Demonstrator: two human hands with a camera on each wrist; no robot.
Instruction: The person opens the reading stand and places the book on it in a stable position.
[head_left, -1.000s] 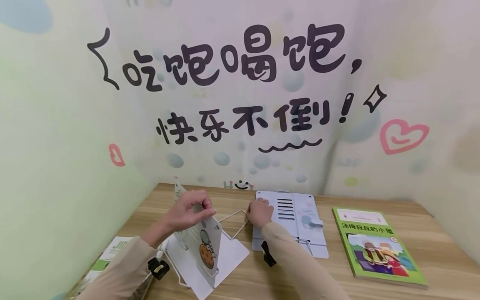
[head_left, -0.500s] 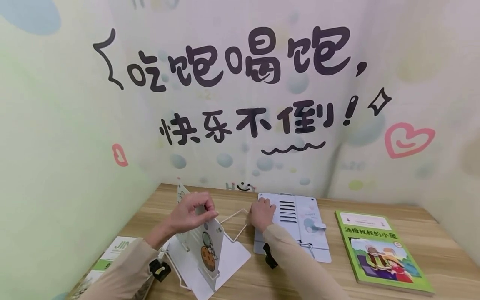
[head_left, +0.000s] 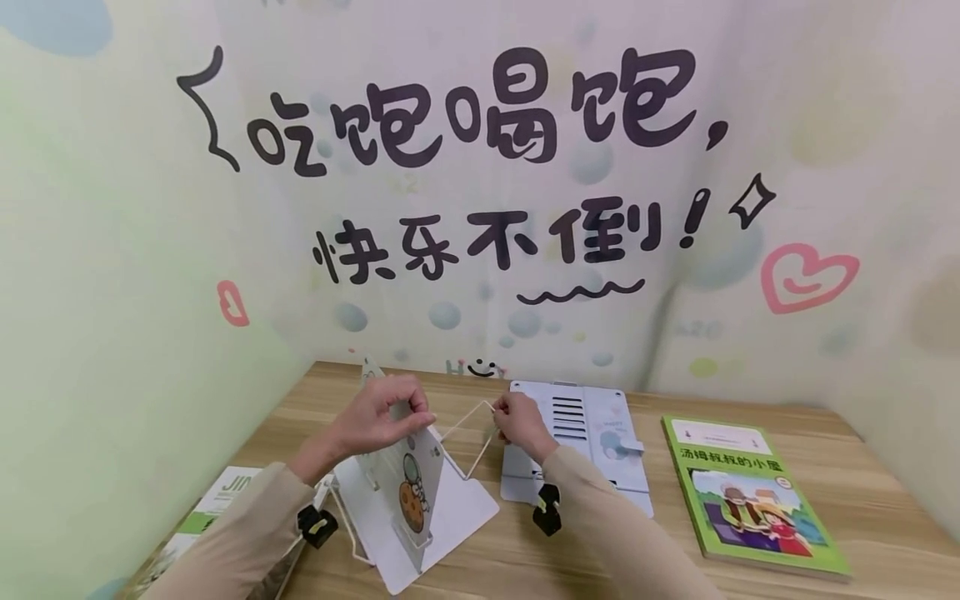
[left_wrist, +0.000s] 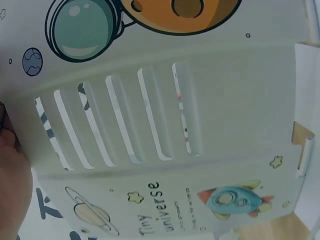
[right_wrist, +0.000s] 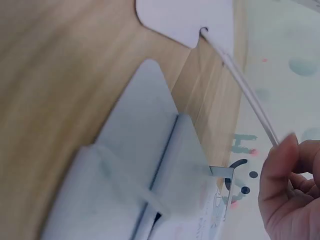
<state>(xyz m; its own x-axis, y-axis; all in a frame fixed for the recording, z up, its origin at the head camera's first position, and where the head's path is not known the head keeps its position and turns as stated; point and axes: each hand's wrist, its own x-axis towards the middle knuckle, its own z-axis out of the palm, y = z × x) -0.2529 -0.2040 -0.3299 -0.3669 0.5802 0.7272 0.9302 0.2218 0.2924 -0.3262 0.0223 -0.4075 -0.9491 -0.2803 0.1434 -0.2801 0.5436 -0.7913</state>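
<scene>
Item 1: white metal folding book stand, "Tiny universe" print; the landmark for this list. Its slotted panel (head_left: 416,482) stands steeply raised over the base plate (head_left: 461,500), which lies on the wood-grain table (head_left: 798,450).

Item 2: left hand (head_left: 381,412), at the top edge of the stand's panel; fingers curled over, thumb closing the grip on it.

Item 3: right hand (head_left: 522,423), just right of the stand; thumb and fingertips together in a pinch on the far end of its white wire frame (right_wrist: 246,90), held clear of the table.

Item 4: second book stand (head_left: 588,458), pale blue, right of the landmark stand, lying folded flat.

Item 5: green paperback 汤姆叔叔的小屋 (head_left: 757,500), closed, well right of the stand.

Item 6: white-and-green printed volume (head_left: 202,518), left of the stand, partly behind the sleeve.

Condition, as judged: panel raised, wire frame swung out; frame not yet seated as a support. Neither stand bears a book.
</scene>
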